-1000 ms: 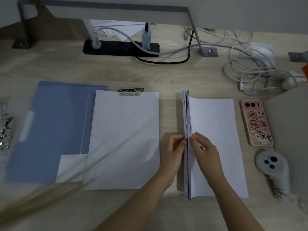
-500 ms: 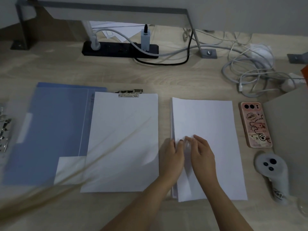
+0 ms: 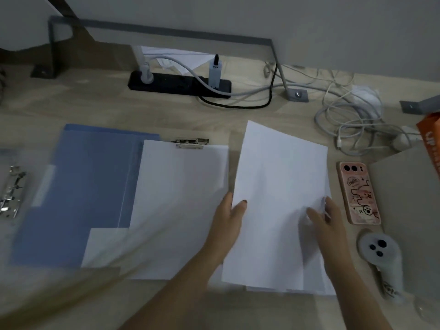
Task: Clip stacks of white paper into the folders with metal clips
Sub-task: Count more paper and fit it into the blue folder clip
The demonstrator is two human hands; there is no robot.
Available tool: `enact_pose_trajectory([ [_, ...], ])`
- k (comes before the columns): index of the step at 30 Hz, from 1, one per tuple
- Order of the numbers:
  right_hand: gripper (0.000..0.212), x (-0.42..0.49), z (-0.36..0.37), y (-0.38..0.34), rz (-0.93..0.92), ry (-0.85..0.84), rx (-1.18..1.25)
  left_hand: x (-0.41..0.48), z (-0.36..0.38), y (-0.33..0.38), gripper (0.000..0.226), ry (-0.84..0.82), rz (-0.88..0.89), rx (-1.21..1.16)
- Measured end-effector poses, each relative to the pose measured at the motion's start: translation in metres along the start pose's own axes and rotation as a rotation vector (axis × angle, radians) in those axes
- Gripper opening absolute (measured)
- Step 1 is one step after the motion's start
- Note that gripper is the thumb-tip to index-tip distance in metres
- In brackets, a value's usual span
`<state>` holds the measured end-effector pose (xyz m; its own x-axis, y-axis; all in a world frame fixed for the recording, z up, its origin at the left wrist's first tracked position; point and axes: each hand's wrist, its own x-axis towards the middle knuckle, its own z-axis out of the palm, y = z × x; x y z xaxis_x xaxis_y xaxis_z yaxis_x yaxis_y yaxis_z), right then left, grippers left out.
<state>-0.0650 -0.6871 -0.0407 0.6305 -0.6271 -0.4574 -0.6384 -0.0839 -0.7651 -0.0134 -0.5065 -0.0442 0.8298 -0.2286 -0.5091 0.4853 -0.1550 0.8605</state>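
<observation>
Left hand (image 3: pixel 227 219) and right hand (image 3: pixel 329 222) pinch the paper stack (image 3: pixel 278 186) by its side edges, center right. Pickup step, I'd say. Next it needs tucking under the metal clip (image 3: pixel 191 143) on the folder (image 3: pixel 95 186), left.

Blurred metal clips (image 3: pixel 12 192); orange box (image 3: pixel 431 139) half offscreen

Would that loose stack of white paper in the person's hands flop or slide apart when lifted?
Probably floppy: the paper stack looks thin, and the left hand and right hand each grip a side, likely against sagging. Sheets could slip apart: no clip holds them, and edges sit offset at the bottom right.
</observation>
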Motion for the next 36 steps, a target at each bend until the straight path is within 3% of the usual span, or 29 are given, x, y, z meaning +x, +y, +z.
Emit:
enact_pose_trajectory([
  [5, 0.032, -0.029, 0.016, -0.023, 0.161, -0.461, 0.219, -0.01, -0.078, 0.02, 0.02, 0.091, 0.019, -0.058],
  [9, 0.031, -0.061, 0.064, -0.032, 0.213, -0.633, 0.291, -0.02, -0.142, 0.007, 0.027, 0.199, -0.022, -0.031],
  [11, 0.033, -0.078, 0.094, -0.035, 0.215, -0.676, 0.314, -0.025, -0.174, -0.004, 0.05, 0.257, -0.022, -0.002],
  [13, 0.032, -0.096, 0.126, -0.038, 0.195, -0.709, 0.331, -0.029, -0.208, -0.014, 0.054, 0.353, 0.016, 0.003],
  [15, 0.03, -0.11, 0.152, -0.038, 0.186, -0.728, 0.349, -0.032, -0.234, -0.021, 0.044, 0.389, 0.015, 0.01],
  [18, 0.027, -0.132, 0.197, -0.038, 0.184, -0.726, 0.336, -0.039, -0.28, -0.031, 0.01, 0.48, 0.029, 0.084],
  [21, 0.025, -0.147, 0.232, -0.037, 0.192, -0.74, 0.327, -0.046, -0.328, -0.042, 0.012, 0.73, 0.112, 0.131],
  [24, 0.025, -0.156, 0.254, -0.037, 0.195, -0.745, 0.334, -0.052, -0.369, -0.052, 0.016, 0.874, 0.115, 0.123],
  [26, 0.027, -0.161, 0.27, -0.037, 0.181, -0.746, 0.329, -0.051, -0.395, -0.063, 0.025, 0.88, 0.062, 0.135],
  [30, 0.027, -0.166, 0.292, -0.039, 0.137, -0.733, 0.321, -0.041, -0.418, -0.068, 0.03, 0.705, -0.082, 0.064],
  [36, 0.026, -0.169, 0.317, -0.033, 0.102, -0.7, 0.263, -0.041, -0.439, -0.068, 0.036, 0.538, -0.113, -0.036],
])
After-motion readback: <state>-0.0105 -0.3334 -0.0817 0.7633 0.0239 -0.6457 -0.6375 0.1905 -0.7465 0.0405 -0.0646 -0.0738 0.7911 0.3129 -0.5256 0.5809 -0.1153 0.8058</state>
